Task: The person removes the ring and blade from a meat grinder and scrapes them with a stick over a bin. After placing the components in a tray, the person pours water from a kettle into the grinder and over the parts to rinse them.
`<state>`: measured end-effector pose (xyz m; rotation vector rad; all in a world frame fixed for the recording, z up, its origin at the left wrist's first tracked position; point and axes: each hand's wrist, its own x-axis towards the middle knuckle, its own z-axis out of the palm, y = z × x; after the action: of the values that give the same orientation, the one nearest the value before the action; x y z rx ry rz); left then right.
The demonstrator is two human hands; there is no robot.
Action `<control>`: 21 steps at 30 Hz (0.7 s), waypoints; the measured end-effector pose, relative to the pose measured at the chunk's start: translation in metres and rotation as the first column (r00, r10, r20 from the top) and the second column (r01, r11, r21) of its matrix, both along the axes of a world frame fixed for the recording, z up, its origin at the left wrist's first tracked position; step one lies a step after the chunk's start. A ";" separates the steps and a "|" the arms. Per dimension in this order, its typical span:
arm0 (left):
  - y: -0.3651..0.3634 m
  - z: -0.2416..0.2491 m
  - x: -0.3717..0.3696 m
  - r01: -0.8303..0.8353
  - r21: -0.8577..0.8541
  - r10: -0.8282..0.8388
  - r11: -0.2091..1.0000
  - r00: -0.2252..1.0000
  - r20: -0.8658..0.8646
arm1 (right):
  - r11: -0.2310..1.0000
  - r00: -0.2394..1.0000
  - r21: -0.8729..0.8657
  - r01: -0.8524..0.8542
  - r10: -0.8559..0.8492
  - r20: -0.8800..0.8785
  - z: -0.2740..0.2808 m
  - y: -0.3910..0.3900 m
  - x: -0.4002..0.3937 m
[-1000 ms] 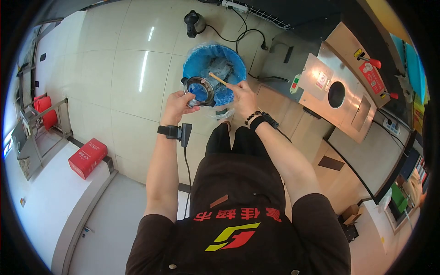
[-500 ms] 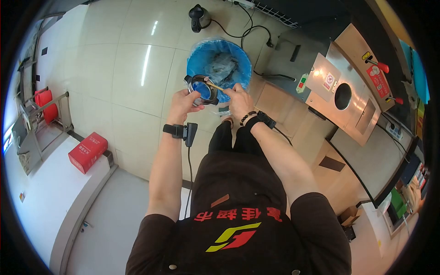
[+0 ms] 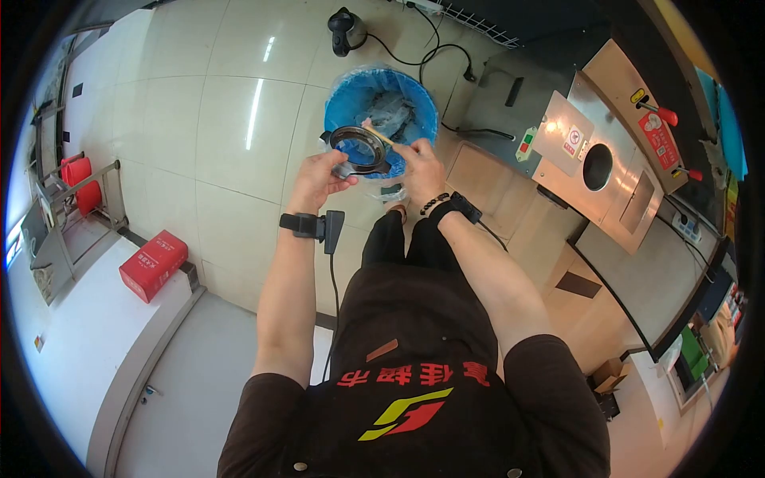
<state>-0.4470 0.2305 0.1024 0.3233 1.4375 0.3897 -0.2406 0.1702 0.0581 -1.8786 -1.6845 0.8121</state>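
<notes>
My left hand [image 3: 321,179] is closed on the near left side of a round metal ring [image 3: 364,168] with a dark inner rim and side lugs. Blue plastic shows through the ring's opening. Between the fingertips of my right hand [image 3: 422,170] is a thin wooden stick [image 3: 380,136], slanting up to the left across the ring's far right edge. A small pinkish bit [image 3: 367,123] clings to the stick's tip. Both hands are over the near side of a bin lined with a blue bag [image 3: 426,103], which has crumpled clear plastic [image 3: 389,111] inside.
A black kettle [image 3: 344,32] stands on the tiled floor behind the bin, near a looped cable [image 3: 430,62]. To the right is a steel machine [image 3: 613,151] with a round opening and red-handled levers. A red box [image 3: 154,266] sits on the white ledge at left.
The ring has tilted, so its opening faces me more fully. The stick's tip has moved up and right from inside the ring to beyond its far edge.
</notes>
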 end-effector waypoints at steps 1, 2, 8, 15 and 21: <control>0.000 -0.001 0.000 -0.001 -0.001 0.001 1.000 1.000 0.001 | 1.000 1.000 -0.001 -0.001 0.001 0.001 0.001 0.000 0.003; -0.001 -0.002 -0.001 0.011 -0.002 -0.011 1.000 1.000 -0.018 | 0.997 0.993 -0.049 0.055 -0.059 -0.101 0.001 0.001 0.006; -0.015 -0.021 -0.003 0.114 0.042 -0.105 0.993 0.978 -0.182 | 0.994 0.989 -0.044 0.101 -0.105 -0.108 -0.039 0.006 0.017; -0.038 -0.052 -0.013 0.061 0.165 -0.016 0.984 0.965 -0.263 | 0.856 0.989 -0.517 -0.023 0.094 0.111 -0.178 -0.039 0.068; -0.050 -0.073 -0.011 0.019 0.199 0.031 0.980 0.970 -0.242 | 0.854 0.997 -0.515 0.069 -0.039 0.069 -0.173 -0.035 0.065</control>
<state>-0.4582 0.1800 0.0293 0.5449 1.6437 0.5146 -0.1751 0.1355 -0.1146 -2.3056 -1.5350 1.3029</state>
